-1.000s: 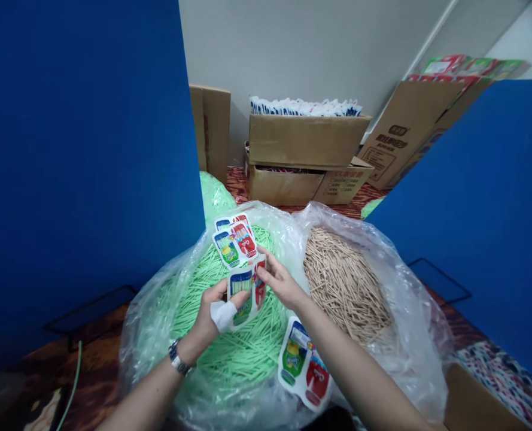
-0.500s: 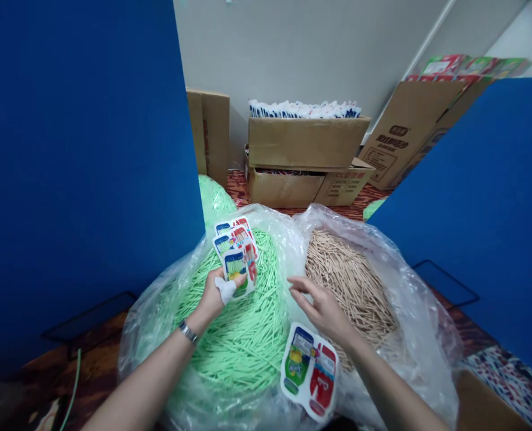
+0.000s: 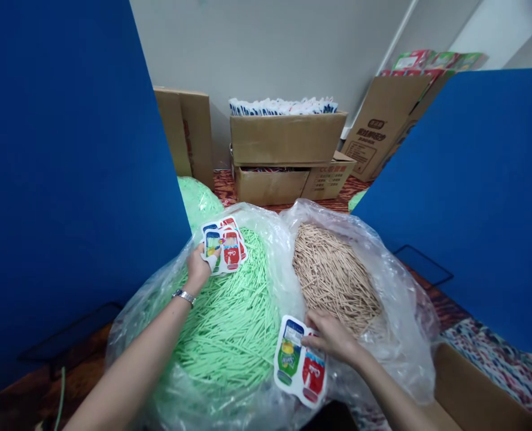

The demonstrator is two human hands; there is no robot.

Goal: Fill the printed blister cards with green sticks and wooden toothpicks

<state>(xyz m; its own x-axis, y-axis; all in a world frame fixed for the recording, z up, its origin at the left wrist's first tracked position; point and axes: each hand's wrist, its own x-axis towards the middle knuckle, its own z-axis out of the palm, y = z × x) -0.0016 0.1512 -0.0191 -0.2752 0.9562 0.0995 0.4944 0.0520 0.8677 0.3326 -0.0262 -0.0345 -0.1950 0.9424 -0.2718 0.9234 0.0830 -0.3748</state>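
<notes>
My left hand [image 3: 199, 266], with white wrapping at the thumb and a watch at the wrist, grips a printed packet [image 3: 230, 254] at its left edge. That packet shows a green bottle and a red Cola bottle, with sticks behind its windows. It lies over other like packets [image 3: 228, 224] on the far part of the green sticks [image 3: 234, 335]. Near the front, my right hand [image 3: 333, 338] has its thumb and fingers closed on the upper right edge of another such packet [image 3: 288, 359], which rests on the clear plastic bags. Part of that edge is hidden by the fingers.
Brown sticks [image 3: 337, 281] fill the right-hand plastic bag [image 3: 409, 323]. Blue panels [image 3: 68, 149] stand on both sides. Behind are stacked cardboard boxes [image 3: 288, 140], the upper one holding a row of packets. An open carton [image 3: 481, 389] is at lower right.
My left hand has moved its packet up and left onto the other packets. My right hand has let go of that packet, come down and right, and taken hold of the front packet.
</notes>
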